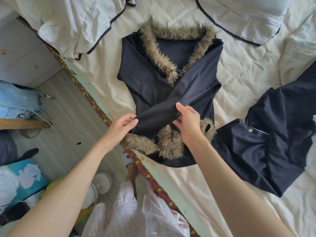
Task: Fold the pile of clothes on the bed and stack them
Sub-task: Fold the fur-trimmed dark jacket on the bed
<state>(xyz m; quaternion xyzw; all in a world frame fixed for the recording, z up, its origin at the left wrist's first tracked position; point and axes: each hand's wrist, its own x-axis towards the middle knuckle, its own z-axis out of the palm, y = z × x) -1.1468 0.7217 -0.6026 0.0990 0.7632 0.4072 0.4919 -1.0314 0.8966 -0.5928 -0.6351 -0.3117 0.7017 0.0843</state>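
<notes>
We see bare forearms, no sleeves, and pale pink patterned trousers point(130, 207) below; nothing on the wrists.

No legible text, brand, number or sign. Small dark print beside a cartoon figure on the pillowcase point(95, 29) at the bed's far left corner is too small to read. Markings on the bed's side rail point(109, 115) are equally illegible.
</notes>
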